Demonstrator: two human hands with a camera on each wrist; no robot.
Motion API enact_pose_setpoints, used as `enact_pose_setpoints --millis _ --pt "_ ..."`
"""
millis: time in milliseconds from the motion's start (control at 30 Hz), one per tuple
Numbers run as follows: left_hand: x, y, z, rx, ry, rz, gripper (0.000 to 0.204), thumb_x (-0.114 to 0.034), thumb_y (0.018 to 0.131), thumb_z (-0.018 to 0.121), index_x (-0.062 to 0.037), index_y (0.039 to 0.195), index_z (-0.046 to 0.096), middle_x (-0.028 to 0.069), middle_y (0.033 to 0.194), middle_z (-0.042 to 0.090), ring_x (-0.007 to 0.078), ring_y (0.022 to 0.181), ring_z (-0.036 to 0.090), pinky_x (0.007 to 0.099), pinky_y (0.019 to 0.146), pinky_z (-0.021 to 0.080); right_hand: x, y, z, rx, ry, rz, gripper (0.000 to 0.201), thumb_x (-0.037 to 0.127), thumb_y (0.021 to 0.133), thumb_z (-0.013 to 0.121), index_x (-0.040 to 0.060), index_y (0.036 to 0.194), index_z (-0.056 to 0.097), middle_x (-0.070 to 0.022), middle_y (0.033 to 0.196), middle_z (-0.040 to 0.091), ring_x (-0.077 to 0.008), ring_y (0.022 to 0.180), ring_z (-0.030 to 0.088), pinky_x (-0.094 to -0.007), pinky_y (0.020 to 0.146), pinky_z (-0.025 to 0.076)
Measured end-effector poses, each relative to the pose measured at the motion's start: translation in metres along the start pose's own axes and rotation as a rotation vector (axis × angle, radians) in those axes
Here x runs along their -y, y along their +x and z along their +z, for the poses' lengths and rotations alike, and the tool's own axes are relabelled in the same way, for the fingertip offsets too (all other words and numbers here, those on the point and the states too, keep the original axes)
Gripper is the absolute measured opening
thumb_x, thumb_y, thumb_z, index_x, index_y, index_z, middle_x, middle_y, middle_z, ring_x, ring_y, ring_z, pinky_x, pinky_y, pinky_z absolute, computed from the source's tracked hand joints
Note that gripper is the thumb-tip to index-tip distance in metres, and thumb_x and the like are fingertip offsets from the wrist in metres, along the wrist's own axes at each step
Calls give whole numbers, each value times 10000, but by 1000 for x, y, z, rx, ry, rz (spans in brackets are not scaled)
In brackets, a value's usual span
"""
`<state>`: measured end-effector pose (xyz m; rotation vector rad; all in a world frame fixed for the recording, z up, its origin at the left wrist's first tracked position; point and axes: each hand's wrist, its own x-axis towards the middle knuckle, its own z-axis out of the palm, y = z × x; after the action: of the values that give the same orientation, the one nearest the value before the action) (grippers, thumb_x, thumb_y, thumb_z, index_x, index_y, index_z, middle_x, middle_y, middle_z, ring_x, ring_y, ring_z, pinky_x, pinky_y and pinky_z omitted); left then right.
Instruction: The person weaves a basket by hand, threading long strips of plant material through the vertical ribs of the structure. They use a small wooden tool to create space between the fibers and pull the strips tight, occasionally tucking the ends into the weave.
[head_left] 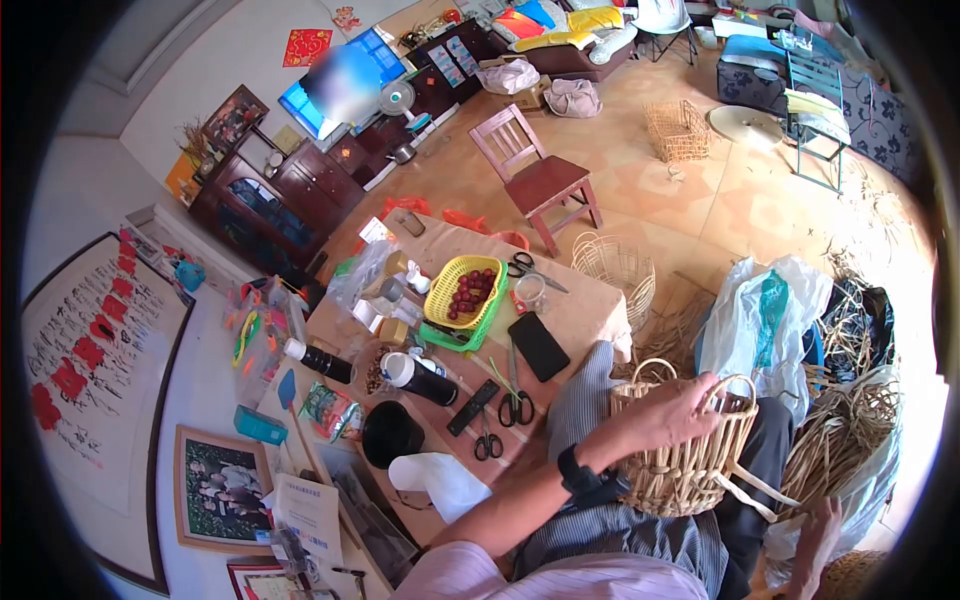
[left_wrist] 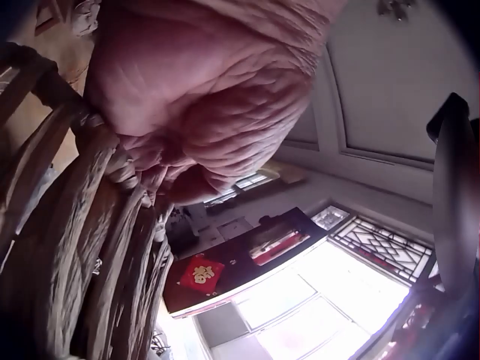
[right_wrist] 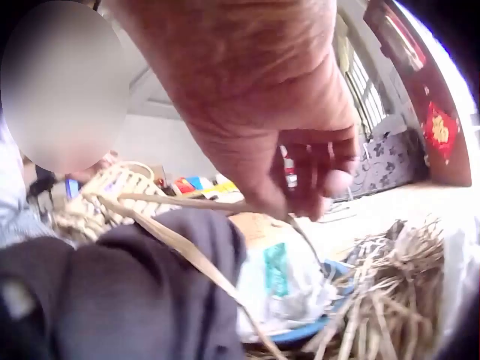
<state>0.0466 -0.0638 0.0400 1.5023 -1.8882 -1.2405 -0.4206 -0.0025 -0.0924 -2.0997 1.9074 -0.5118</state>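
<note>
A woven straw basket (head_left: 680, 460) with two loop handles rests on the person's lap. At its rim, the left hand (head_left: 685, 405) grips the weave; the left wrist view shows that palm (left_wrist: 202, 97) close up, fingers curled over the rim beside the upright stakes (left_wrist: 97, 247). Two pale straw strips (head_left: 755, 485) stick out from the basket's side. Lower right, the right hand (head_left: 815, 545) is held apart from the basket. In the right wrist view, the thumb and fingers of the right hand (right_wrist: 262, 142) pinch one strip (right_wrist: 187, 201), while another strip (right_wrist: 195, 259) hangs down past the knee.
Left of the lap, a table (head_left: 590, 300) bears scissors (head_left: 515, 408), a phone (head_left: 538, 346), a yellow basket of red fruit (head_left: 460, 265) and bottles. Loose straw (head_left: 850, 430) lies in bags to the right, near a white plastic bag (head_left: 735, 320). A wooden chair (head_left: 545, 180) stands ahead.
</note>
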Motion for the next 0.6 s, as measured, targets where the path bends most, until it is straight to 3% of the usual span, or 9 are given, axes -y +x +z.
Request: enact_pose_setpoints --millis 33,67,133,233,300,367,433,467,600 --pt "15 3 23 -179 83 170 528 -311 988 807 -20 1347 551 194 942 716 387 860 747 481 753 560 19 7 7 -83 5 -11 327 -122 748 644 -20 1058 661 -210 1149 638 -428 1153 647 -522 978 512" --pt "23 7 40 -257 97 175 557 -264 918 896 -26 1292 558 174 915 705 376 848 740 459 737 558 43 15 8 -70 51 -78 367 -108 758 651 -10 1111 675 -203 1181 653 -420 1173 650 -505 997 520" --pt "4 2 35 -204 60 92 499 -226 918 872 0 1240 565 231 980 743 422 958 763 513 804 576 105 27 2 -10 162 -194 381 -83 792 672 6 1162 696 -190 1202 676 -408 1165 667 -487 997 539" --pt "-17 -15 24 -96 29 -3 452 -189 912 869 -21 1231 597 210 943 726 411 928 754 493 799 560 186 31 -7 167 381 -311 264 -13 868 735 32 1128 718 -153 1101 705 -397 1013 708 -487 882 578" --pt "5 -21 31 -181 -72 131 393 -128 947 848 -18 1243 615 122 949 682 167 877 659 380 788 550 204 33 6 204 402 -389 200 74 899 786 54 1089 727 -131 996 712 -386 905 715 -491 783 586" --pt "15 -23 20 -57 -281 119 394 -94 960 835 -22 1284 622 24 1012 708 126 965 676 315 845 573 218 33 -6 186 342 -498 177 140 914 812 65 1043 716 -139 935 705 -371 868 715 -492 732 576" --pt "-2 -32 -11 103 -459 -70 391 -120 982 854 -44 1290 625 18 1019 687 70 945 683 270 788 591 228 36 -16 235 368 -550 173 168 937 810 65 1000 686 -150 883 695 -364 827 717 -486 693 562" --pt "14 -27 -10 89 -429 44 393 -131 989 853 -35 1290 619 11 1007 679 81 925 684 286 770 604 225 34 -12 244 392 -545 178 174 952 804 64 984 668 -151 842 689 -365 785 717 -481 664 556" --pt "29 -11 -16 140 -509 56 386 -153 1001 845 -16 1254 587 15 945 658 80 773 676 267 639 605 212 42 -6 360 297 -520 185 173 984 786 61 949 642 -133 727 669 -379 672 699 -476 589 537"
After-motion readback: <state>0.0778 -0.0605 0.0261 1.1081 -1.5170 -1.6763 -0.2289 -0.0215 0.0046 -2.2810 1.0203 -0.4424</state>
